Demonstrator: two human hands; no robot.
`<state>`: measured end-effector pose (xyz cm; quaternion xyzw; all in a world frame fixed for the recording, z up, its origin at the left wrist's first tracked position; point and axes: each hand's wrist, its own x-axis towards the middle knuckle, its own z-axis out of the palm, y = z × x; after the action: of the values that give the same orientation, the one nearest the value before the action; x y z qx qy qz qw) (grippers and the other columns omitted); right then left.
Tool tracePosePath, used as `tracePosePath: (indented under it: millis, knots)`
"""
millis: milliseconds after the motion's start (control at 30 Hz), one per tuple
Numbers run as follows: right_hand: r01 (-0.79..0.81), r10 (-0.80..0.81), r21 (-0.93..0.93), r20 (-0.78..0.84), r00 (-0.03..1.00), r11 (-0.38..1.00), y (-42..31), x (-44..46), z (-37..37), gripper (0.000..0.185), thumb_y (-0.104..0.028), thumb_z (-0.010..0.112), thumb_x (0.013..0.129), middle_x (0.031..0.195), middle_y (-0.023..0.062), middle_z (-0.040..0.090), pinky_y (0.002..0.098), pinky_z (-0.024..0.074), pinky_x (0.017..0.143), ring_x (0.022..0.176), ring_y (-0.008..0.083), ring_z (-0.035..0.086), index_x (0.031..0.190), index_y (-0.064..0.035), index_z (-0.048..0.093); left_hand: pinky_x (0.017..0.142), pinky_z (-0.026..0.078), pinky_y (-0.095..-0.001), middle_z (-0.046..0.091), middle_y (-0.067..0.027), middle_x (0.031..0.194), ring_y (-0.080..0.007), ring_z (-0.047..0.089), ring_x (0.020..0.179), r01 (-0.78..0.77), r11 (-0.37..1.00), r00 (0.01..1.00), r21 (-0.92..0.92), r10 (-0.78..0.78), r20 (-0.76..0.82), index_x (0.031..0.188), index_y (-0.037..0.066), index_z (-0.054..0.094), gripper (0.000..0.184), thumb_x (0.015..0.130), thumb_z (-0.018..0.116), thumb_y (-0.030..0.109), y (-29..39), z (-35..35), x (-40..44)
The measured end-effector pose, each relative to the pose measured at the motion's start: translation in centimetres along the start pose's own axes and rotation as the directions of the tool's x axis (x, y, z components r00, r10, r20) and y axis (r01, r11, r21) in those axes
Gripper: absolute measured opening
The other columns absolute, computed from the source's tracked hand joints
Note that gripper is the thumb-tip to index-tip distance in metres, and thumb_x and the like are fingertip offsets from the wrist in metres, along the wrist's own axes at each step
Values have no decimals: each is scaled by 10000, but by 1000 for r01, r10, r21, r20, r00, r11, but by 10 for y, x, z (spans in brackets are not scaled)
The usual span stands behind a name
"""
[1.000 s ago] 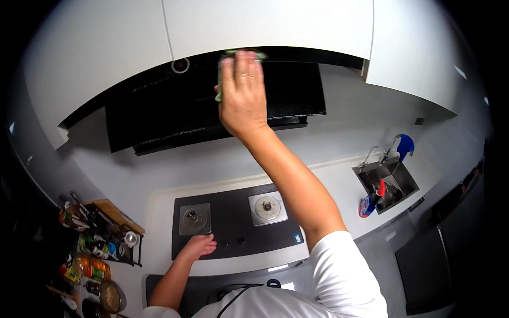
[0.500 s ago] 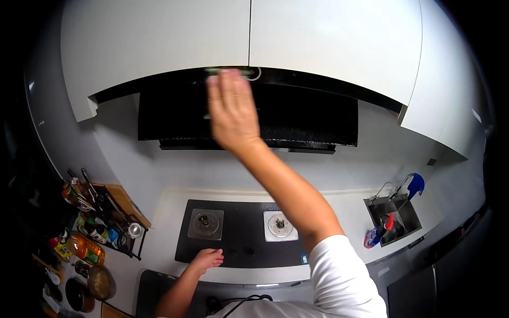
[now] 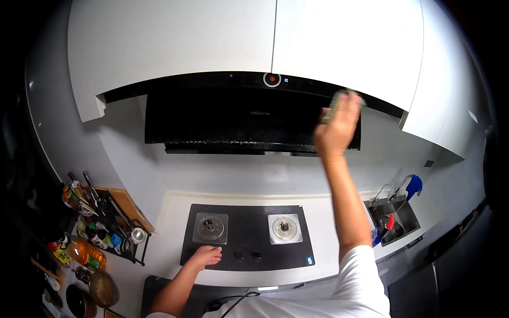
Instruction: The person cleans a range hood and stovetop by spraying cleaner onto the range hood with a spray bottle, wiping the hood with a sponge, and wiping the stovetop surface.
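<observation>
My right hand is raised to the right part of the black range hood, pressing a green cloth against its upper front strip. The fingers lie over the cloth and are slightly blurred. On the strip, left of the hand, a round button glows red. Low down, my left hand rests at the front left edge of the black cooktop, its fingers together and partly curled. Whether it holds anything is too small to tell.
White cabinets hang above the hood. To the right is a sink with a blue cloth on its faucet. A rack of utensils and bottles, an oil bottle and pots stand at the left.
My right hand has swept with the green cloth from the middle of the hood to its right end, uncovering the button. My left hand has stayed by the cooktop. The view has shifted.
</observation>
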<state>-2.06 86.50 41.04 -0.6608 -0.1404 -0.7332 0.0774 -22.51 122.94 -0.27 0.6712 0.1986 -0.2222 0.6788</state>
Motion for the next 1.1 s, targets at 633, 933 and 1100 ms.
tracePosePath:
  millis: [633,933,1100]
  knots:
    - [276,-282,122,38,959,953,-213,24,38,622,-80,587,889,1539,303,449,560,315,1209,1454,458,420,1477,89,473,926,559,-362,695,-114,1202,-214,680,1075,2,998,999,-58,-4,-44,1310,16,614,503,1012,681,416,-34,-114,-41]
    - [629,-666,277,60,743,726,-462,68,95,583,-297,485,980,1586,240,398,492,245,1263,1475,402,354,1436,60,544,913,565,-345,714,-80,1155,-187,700,1031,-25,996,997,-83,19,-78,1262,34,656,450,1022,664,414,-39,-149,-60]
    - [626,-649,301,-31,760,719,-412,69,88,591,-254,457,971,1584,204,437,457,297,1244,1477,344,398,1471,57,512,921,574,-351,711,-104,1159,-201,700,1061,6,997,999,-79,-9,-46,1265,6,654,454,1031,657,395,-39,-154,-61]
